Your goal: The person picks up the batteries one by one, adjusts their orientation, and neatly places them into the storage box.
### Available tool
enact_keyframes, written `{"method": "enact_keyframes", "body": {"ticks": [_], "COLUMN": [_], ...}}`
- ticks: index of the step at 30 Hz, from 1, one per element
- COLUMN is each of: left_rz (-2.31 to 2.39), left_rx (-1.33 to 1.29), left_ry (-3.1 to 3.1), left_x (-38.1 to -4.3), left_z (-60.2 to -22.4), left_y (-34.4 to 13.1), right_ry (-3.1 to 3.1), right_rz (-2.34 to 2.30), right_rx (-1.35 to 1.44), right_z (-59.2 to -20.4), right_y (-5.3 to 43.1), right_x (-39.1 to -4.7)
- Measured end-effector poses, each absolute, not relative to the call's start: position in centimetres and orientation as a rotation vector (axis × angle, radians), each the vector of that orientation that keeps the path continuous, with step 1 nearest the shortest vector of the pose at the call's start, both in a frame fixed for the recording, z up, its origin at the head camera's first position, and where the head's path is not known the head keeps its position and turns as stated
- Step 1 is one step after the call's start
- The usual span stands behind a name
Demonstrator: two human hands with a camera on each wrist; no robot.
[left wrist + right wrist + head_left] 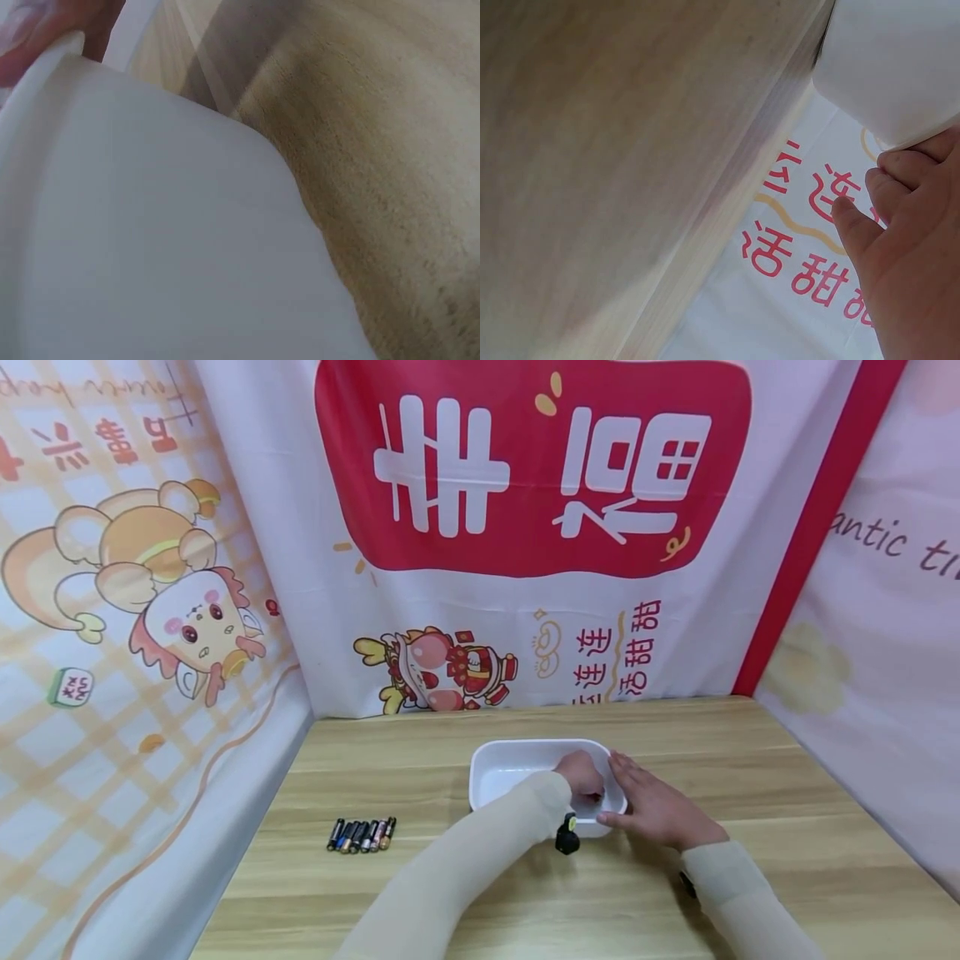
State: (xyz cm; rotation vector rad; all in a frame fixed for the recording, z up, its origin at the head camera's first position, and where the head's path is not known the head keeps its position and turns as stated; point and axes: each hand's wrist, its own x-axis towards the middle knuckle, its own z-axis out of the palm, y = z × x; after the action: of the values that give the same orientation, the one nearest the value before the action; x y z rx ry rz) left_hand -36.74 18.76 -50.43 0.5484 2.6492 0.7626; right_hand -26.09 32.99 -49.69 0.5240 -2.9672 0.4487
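A white rectangular plastic box stands on the wooden table. My left hand reaches down inside its right end, fingers curled. A small dark thing shows at the fingertips, too hidden to make out its kind. In the left wrist view the outer wall of the box fills much of the frame, with part of a hand at its rim. My right hand holds the box at its right end, thumb at the near corner and fingers along the right rim. The right wrist view shows this hand against the box.
Several batteries lie side by side in a row on the table, left of the box. Printed cloths hang at the back, left and right of the table.
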Motion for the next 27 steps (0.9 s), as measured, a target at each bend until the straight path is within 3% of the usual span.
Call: {"method": "enact_keyframes", "body": {"ticks": [27], "left_rz": [0.709], "left_rx": [0.574], "left_ry": [2.688], "left_x": [-35.8], "left_z": [-49.5], "left_y": [19.0], "right_ry": [-2.976], "right_rz": [0.506], "right_rx": [0.51], "right_z": [-49.7], "right_y": [33.0], "right_x": [-26.0]}}
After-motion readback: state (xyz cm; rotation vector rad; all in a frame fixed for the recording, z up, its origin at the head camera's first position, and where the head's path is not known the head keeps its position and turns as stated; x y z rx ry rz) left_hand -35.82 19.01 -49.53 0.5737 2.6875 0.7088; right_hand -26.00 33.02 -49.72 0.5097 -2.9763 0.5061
